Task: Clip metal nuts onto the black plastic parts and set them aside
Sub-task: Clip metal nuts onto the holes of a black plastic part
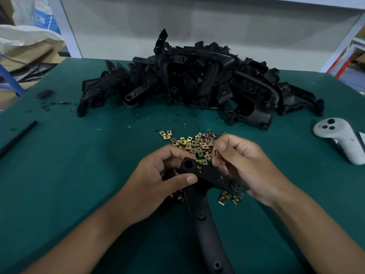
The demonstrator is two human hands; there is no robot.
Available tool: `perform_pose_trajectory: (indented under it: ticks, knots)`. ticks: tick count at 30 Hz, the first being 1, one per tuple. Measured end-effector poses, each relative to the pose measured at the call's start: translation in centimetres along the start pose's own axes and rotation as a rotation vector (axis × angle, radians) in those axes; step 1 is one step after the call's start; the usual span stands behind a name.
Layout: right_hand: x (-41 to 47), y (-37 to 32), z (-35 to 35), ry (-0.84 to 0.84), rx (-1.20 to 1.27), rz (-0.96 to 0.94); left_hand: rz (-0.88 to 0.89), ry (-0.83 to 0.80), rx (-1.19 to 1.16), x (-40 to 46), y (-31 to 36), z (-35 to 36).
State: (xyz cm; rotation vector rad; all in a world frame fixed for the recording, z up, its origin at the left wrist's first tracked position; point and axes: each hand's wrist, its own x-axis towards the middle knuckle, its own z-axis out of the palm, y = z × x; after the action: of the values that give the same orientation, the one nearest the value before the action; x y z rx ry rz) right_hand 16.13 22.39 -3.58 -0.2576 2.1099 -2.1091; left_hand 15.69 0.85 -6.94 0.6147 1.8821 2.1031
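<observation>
A T-shaped black plastic part lies in front of me, its long stem pointing toward me. My left hand grips the left end of its crossbar, thumb on top. My right hand pinches a brass-coloured metal nut between thumb and fingers, just above the crossbar's upper edge. A loose heap of metal nuts lies on the green table right behind my hands, with a few more nuts under the crossbar's right end.
A big pile of black plastic parts fills the table's far middle. A white handheld controller lies at the right edge. A black rod and a small black piece lie at the left, with scattered black bits.
</observation>
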Motion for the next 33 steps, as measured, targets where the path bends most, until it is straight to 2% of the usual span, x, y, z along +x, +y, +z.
perform_pose_trajectory:
  ticks: [10, 33]
  knots:
    - [-0.17, 0.22, -0.18, -0.094, -0.037, 0.007, 0.007, 0.01, -0.028, -0.11, 0.59, 0.36]
    - [-0.33, -0.06, -0.4, -0.105, -0.05, -0.101, 0.004, 0.017, -0.055, -0.04, 0.41, 0.38]
